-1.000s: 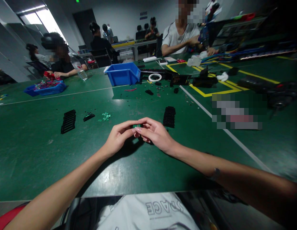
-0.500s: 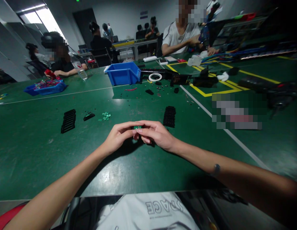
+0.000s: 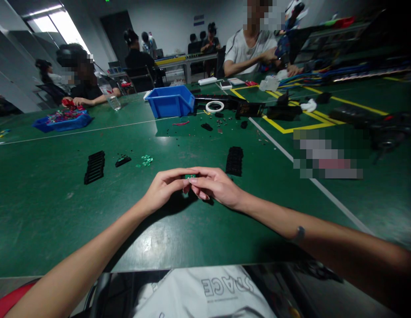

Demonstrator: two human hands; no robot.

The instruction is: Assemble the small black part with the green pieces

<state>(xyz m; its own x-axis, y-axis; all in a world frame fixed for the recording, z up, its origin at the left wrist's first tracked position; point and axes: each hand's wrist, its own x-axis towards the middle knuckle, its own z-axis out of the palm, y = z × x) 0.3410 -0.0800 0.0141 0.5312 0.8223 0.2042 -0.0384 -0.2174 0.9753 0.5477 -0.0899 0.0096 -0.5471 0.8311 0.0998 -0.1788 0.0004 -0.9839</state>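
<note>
While a small green part (image 3: 190, 176) is pinched above the green table (image 3: 43, 212), a black slotted rack (image 3: 94, 168) lies well to its left, with loose green pieces (image 3: 146, 160) nearer it. The left hand (image 3: 159, 190) closes on its left side, the right hand (image 3: 223, 187) on its right. Only the lower fingertips have just shifted slightly, suggesting fine adjustment with all 2 grips kept. Beyond its right side lies 1 black slotted block (image 3: 234, 161).
</note>
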